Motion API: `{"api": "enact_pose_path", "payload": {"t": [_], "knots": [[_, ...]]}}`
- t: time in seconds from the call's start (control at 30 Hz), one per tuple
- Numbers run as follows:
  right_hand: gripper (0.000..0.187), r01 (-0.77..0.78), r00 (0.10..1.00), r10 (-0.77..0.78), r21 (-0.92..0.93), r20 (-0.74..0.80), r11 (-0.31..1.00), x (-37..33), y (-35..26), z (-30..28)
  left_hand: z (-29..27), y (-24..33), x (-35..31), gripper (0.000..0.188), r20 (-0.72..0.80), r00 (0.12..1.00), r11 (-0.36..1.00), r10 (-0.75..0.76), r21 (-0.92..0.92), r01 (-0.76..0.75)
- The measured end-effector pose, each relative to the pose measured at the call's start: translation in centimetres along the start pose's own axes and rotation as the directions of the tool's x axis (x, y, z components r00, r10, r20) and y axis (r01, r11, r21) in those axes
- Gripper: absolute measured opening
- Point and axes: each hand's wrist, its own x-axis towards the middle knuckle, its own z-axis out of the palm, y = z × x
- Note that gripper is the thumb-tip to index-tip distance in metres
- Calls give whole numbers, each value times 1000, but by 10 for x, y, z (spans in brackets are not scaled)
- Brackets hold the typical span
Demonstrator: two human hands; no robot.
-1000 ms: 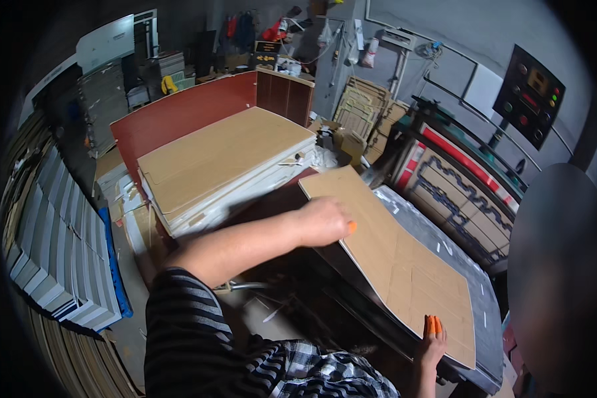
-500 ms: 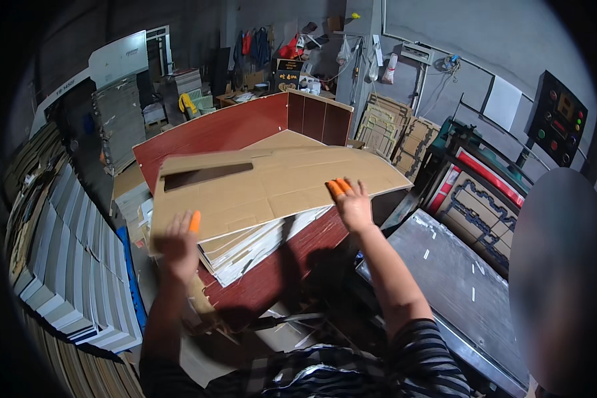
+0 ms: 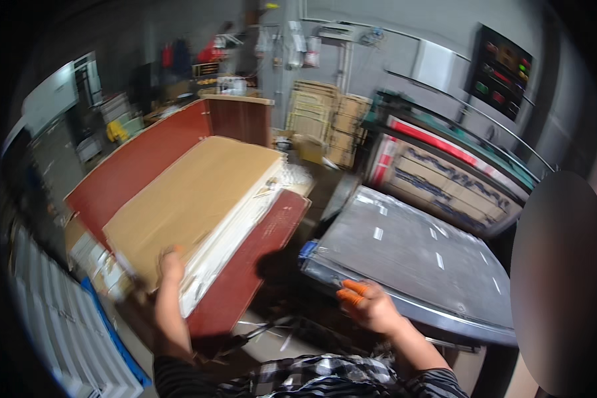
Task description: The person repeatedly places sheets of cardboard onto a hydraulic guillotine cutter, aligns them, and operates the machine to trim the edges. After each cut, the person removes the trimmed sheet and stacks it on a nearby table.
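Note:
A brown cardboard sheet (image 3: 199, 179) tops a stack with ragged white edges, lying squarely on a dark red board (image 3: 245, 282). At the stack's near left edge is my left hand (image 3: 171, 268), one orange-covered fingertip showing. Motion smears its fingers, and I cannot tell whether it touches the cardboard. My right hand (image 3: 371, 308) hovers by the front edge of a grey metal plate (image 3: 404, 242). Orange covers wrap some of its fingers, which are curled in with nothing visible between them.
Red panels (image 3: 146, 152) stand behind the stack. White-edged sheets (image 3: 53, 312) are piled at the left. Behind the metal plate rises a press with a cutting die (image 3: 438, 179), and a control panel (image 3: 501, 71) hangs above. More die boards (image 3: 312, 116) lean on the wall.
The top cardboard sheet has settled flat on the stack, both hands off its earlier grip places. My view has swung right, and my right hand has moved over to the metal plate's edge.

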Motion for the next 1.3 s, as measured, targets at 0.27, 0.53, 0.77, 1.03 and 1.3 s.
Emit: {"api": "enact_pose_path", "payload": {"t": [0.27, 0.53, 0.77, 1.03, 1.3], "knots": [[55, -931, 301, 571, -364, -763, 5, -474, 72, -223, 11, 19, 44, 79, -70, 971, 925, 227, -297, -237], [101, -349, -821, 314, -18, -477, -937, -638, -72, -285, 42, 359, -69, 55, -225, 626, 573, 747, -259, -777], [33, -644, -407, 637, -289, -655, -708, -742, -113, -252, 17, 540, -241, 52, -102, 338, 273, 935, -398, -876], [18, -634, 217, 483, -499, -848, -591, -615, -113, -433, 20, 593, -305, 48, -186, 130, 33, 974, -451, -892], [25, -548, 712, 535, -836, -456, 16, -475, -44, -384, -12, 604, -365, 53, -655, -38, -186, 754, -157, -970]]}}
